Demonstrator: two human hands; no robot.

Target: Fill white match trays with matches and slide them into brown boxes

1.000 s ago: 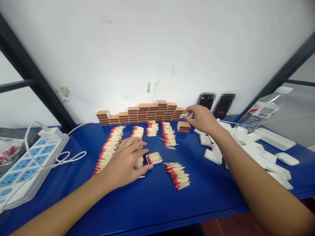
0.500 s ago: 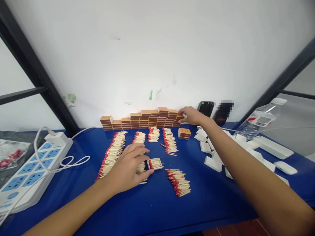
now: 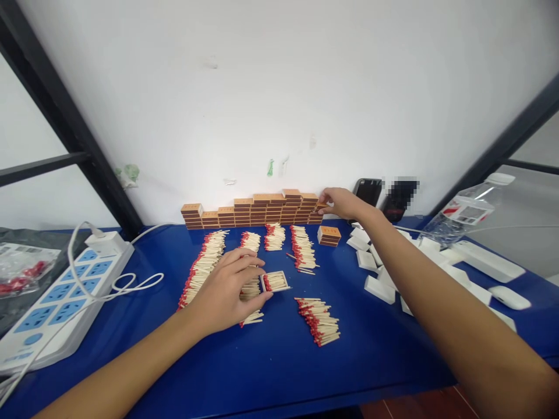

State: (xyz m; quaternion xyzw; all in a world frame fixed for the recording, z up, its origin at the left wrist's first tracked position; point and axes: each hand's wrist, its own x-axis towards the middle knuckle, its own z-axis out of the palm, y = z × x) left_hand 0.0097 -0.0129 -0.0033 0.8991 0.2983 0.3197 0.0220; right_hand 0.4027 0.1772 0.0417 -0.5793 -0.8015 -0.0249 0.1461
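Note:
My left hand has its thumb and fingers apart, over a pile of red-tipped matches. Just beyond its thumb lies a small white matchbox tray with matches in it; whether the thumb touches the tray is unclear. At the right end of a stepped row of stacked orange matchboxes along the wall, my right hand pinches a matchbox between thumb and fingers. A short separate stack of matchboxes stands in front of that hand.
More match piles lie on the blue table, one nearer the front. White empty trays are heaped at right, near a plastic bottle. Two dark phones lean against the wall. A power strip with white cables lies left.
My right hand's fingers have closed in on the matchbox at the row's right end. The left hand has barely moved, though its fingertips sit slightly off the tray. The view has shifted slightly.

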